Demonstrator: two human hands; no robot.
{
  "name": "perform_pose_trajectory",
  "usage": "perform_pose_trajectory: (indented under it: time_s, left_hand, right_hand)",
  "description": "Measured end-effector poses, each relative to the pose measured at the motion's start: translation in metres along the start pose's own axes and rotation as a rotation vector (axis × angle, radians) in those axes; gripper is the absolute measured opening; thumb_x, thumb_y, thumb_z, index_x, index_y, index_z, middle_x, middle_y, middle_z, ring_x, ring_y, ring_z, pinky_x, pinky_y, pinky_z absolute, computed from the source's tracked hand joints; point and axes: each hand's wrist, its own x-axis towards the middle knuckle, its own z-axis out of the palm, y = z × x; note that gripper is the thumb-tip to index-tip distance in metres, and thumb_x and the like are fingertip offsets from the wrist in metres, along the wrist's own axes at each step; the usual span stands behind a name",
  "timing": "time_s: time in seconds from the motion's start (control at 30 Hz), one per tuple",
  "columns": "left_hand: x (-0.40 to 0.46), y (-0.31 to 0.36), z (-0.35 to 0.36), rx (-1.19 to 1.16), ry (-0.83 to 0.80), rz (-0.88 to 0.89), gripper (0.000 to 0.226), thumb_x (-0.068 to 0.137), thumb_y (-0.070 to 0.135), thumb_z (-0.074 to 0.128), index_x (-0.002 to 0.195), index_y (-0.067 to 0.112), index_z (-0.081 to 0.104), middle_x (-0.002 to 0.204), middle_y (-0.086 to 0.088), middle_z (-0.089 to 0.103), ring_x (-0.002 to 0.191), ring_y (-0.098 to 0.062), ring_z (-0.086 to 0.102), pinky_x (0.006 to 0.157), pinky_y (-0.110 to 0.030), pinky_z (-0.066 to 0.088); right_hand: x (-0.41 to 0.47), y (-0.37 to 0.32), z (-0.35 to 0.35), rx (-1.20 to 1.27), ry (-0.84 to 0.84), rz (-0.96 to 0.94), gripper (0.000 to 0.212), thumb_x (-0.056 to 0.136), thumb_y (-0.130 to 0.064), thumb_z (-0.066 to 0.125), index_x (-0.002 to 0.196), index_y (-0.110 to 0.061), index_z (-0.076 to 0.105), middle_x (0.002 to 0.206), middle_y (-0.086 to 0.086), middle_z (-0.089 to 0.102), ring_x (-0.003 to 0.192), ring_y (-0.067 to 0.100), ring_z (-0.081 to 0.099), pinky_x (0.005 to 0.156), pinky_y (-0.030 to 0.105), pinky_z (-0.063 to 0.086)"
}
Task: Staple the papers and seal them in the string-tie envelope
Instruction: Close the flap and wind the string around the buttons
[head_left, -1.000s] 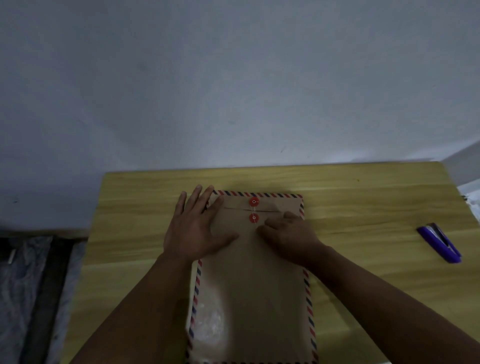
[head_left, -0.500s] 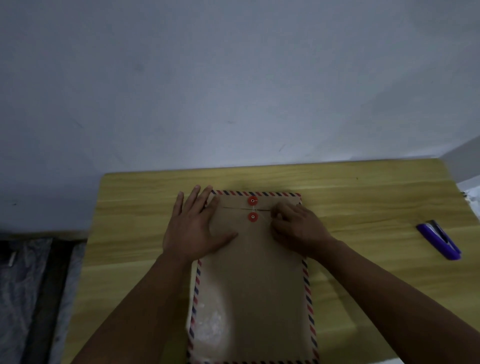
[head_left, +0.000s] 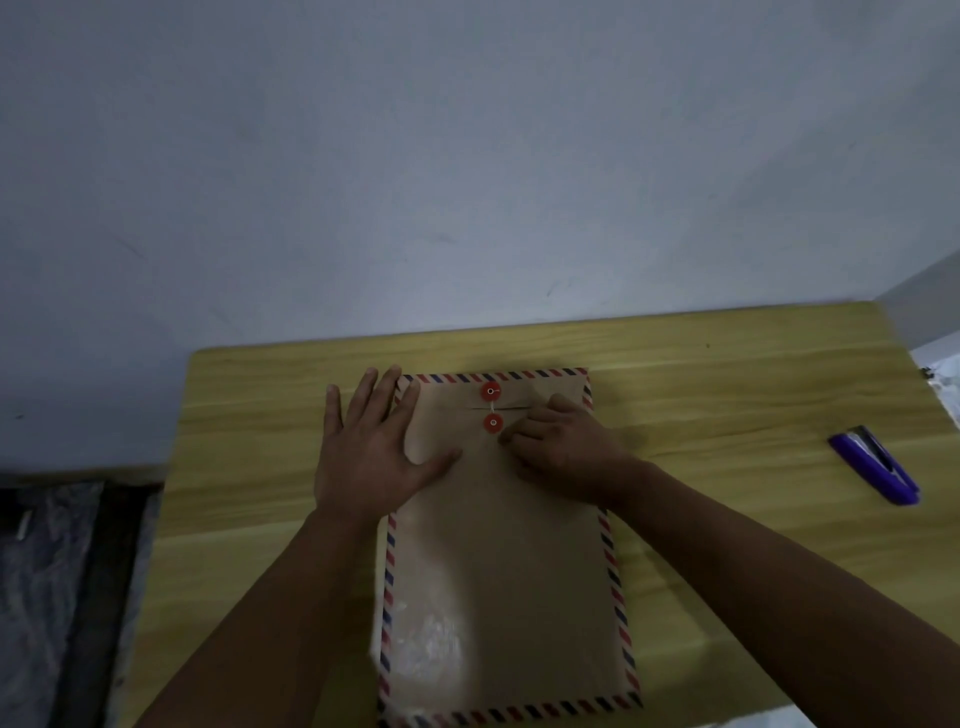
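The left hand (head_left: 371, 457) lies spread flat, pinning the envelope (head_left: 504, 561) still, while the right hand (head_left: 563, 447), fingers curled beside the lower red button (head_left: 493, 423), seemingly pinches the string.

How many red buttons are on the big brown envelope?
2. The upper red button sits on the flap near the envelope's far edge. The lower red button sits just below it, beside the right hand's fingertips. None seems hidden.

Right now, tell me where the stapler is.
The purple stapler lies on the wooden table near its right edge, well clear of the envelope and beyond the right hand.
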Motion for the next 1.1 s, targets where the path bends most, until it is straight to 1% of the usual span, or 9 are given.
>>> perform_pose_trajectory:
  time_s: [0.1,0.17,0.3,0.43,0.53,0.67,0.73,0.87,1.1]
  left_hand:
    - [-0.001,0.001,-0.001,0.003,0.008,0.002,0.101,0.081,0.094,0.029,0.156,0.027,0.038,0.17,0.0,0.019,0.159,-0.022,0.008,0.125,-0.062,0.005]
    - [-0.001,0.001,-0.001,-0.003,0.014,0.003,0.101,0.08,0.094,0.03,0.156,0.027,0.039,0.17,0.0,0.02,0.159,-0.023,0.008,0.125,-0.062,0.005]
    - [-0.001,0.0,-0.001,0.002,-0.003,0.012,0.105,0.078,0.096,0.03,0.157,0.027,0.036,0.171,0.0,0.017,0.159,-0.023,0.005,0.124,-0.062,0.003]
    - [-0.002,-0.001,0.0,0.019,0.0,0.019,0.103,0.078,0.095,0.033,0.156,0.027,0.039,0.17,-0.001,0.018,0.158,-0.025,0.008,0.124,-0.063,0.005]
    - [-0.001,-0.001,0.0,0.026,0.005,0.033,0.103,0.079,0.094,0.033,0.155,0.026,0.04,0.17,-0.002,0.019,0.158,-0.026,0.009,0.123,-0.064,0.007]
    - [-0.001,-0.001,0.0,0.024,0.004,0.031,0.104,0.079,0.095,0.032,0.156,0.025,0.038,0.17,-0.001,0.018,0.159,-0.025,0.007,0.123,-0.064,0.006]
    - [-0.001,-0.001,0.001,0.022,0.002,0.029,0.104,0.079,0.095,0.032,0.156,0.026,0.037,0.17,-0.002,0.018,0.159,-0.025,0.007,0.123,-0.064,0.005]
    - [-0.001,-0.001,0.001,0.005,0.003,0.03,0.104,0.079,0.095,0.033,0.157,0.026,0.036,0.17,-0.002,0.019,0.159,-0.025,0.007,0.123,-0.065,0.004]
    - [0.0,0.0,0.0,0.017,-0.02,0.029,0.105,0.079,0.096,0.029,0.158,0.027,0.032,0.171,-0.001,0.014,0.159,-0.025,0.002,0.123,-0.064,0.002]
  right_hand:
    - [0.008,-0.014,0.002,0.012,0.033,0.047,0.019,0.088,-0.03,0.07,0.1,-0.015,0.072,0.101,0.005,0.074,0.088,0.023,0.07,0.077,0.035,0.049]
    - [0.017,-0.015,0.002,0.017,0.005,0.053,0.022,0.094,-0.032,0.059,0.101,-0.015,0.07,0.102,0.005,0.073,0.088,0.024,0.069,0.077,0.036,0.047]
    - [0.039,-0.014,0.002,-0.014,-0.076,-0.049,0.018,0.094,-0.025,0.056,0.104,-0.015,0.067,0.107,0.005,0.071,0.092,0.025,0.065,0.082,0.037,0.043]
    - [0.061,-0.004,-0.003,-0.037,-0.014,-0.14,0.01,0.085,-0.017,0.068,0.093,-0.011,0.069,0.095,0.008,0.07,0.08,0.027,0.064,0.073,0.037,0.048]
    - [0.07,0.008,-0.004,-0.076,-0.038,-0.147,0.012,0.088,-0.017,0.064,0.097,-0.01,0.067,0.104,0.011,0.066,0.083,0.028,0.062,0.07,0.038,0.046]
    - [0.071,0.025,-0.014,-0.025,-0.087,-0.007,0.012,0.085,-0.022,0.068,0.094,-0.014,0.068,0.102,0.01,0.062,0.077,0.028,0.061,0.067,0.037,0.045]
    - [0.063,0.034,-0.018,0.034,-0.109,0.073,0.015,0.09,-0.027,0.065,0.099,-0.016,0.069,0.1,0.008,0.063,0.073,0.029,0.062,0.065,0.036,0.046]
    - [0.045,0.044,-0.025,0.165,-0.193,0.284,0.029,0.101,-0.038,0.051,0.117,-0.019,0.066,0.115,0.001,0.059,0.088,0.026,0.064,0.071,0.038,0.052]
    - [0.057,0.052,-0.03,0.135,-0.257,0.398,0.025,0.1,-0.038,0.049,0.111,-0.021,0.063,0.111,0.0,0.058,0.095,0.022,0.061,0.07,0.032,0.043]
